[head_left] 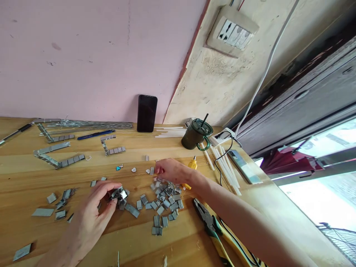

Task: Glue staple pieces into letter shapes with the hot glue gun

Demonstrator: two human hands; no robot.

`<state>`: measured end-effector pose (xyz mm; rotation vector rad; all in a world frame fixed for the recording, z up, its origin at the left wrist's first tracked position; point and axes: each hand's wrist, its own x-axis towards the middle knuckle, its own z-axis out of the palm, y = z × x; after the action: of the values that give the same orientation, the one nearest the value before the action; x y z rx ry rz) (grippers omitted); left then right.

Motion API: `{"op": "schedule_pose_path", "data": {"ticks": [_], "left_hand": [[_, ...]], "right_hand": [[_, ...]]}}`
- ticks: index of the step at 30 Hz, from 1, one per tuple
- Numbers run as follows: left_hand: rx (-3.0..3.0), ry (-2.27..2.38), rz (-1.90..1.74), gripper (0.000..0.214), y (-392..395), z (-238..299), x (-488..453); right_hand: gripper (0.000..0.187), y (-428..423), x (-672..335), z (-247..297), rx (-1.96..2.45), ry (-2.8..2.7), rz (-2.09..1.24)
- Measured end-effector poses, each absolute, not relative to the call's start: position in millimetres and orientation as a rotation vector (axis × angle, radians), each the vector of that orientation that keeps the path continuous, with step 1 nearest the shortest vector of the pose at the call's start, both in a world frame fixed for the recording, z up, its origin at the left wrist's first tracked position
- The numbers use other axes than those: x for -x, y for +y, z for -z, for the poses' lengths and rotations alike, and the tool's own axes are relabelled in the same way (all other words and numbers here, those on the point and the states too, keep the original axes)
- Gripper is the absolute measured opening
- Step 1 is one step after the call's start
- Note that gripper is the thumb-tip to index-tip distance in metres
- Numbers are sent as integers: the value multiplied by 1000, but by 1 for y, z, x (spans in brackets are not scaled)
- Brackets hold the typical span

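Observation:
My left hand [93, 211] rests low on the wooden table [25, 174], its fingers curled round a small cluster of joined mirror tiles [119, 193]. My right hand [171, 171] reaches across from the right, fingertips pinched on a small mirror tile [151, 170] at the far edge of a loose heap of mirror tiles [164, 202]. Both hands lie close together, the heap between them.
Glued mirror-tile strips [58, 150] and thin rods [91, 124] lie at the back left with a blue pen [96, 134]. A phone [147, 113] leans on the wall. A green cup [196, 135], white sticks [225, 167], yellow glue gun [191, 165] and pliers [214, 230] lie right.

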<state>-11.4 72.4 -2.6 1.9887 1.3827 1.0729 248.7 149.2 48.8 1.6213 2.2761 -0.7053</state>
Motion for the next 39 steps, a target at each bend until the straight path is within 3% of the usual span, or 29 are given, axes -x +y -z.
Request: {"op": "schedule_pose_path", "data": {"ticks": [4,9,14,24,28,32,36,39], "left_hand": [[-1909,1422,-1105,17,72,-2,10],[-1707,1449,-1121,19,72,-4,11],[-1388,1495,-1123,28,74,-6,12],[-772,1240,-1092,43,76,-16,10],[-785,1238,-1080,45,74,-17,4],[-949,1303,-1092,46,66,-15,-4],[-1053,1308,-1094,44,57,-20,-8],[-1087,1278,-1066,42,53,-24,-9]], "right_hand": [[28,149,-240,-45,-1589,2342,830],[17,144,-254,-63,-1619,2388,725],[18,118,-260,-69,-1503,2389,719],[18,125,-252,-62,-1666,2472,886],[32,112,-231,-65,-1724,2580,912],[48,96,-198,-66,-1667,2652,1351],[23,90,-186,-61,-1688,2580,1773],[21,90,-192,-55,-1716,2473,1964]]}}
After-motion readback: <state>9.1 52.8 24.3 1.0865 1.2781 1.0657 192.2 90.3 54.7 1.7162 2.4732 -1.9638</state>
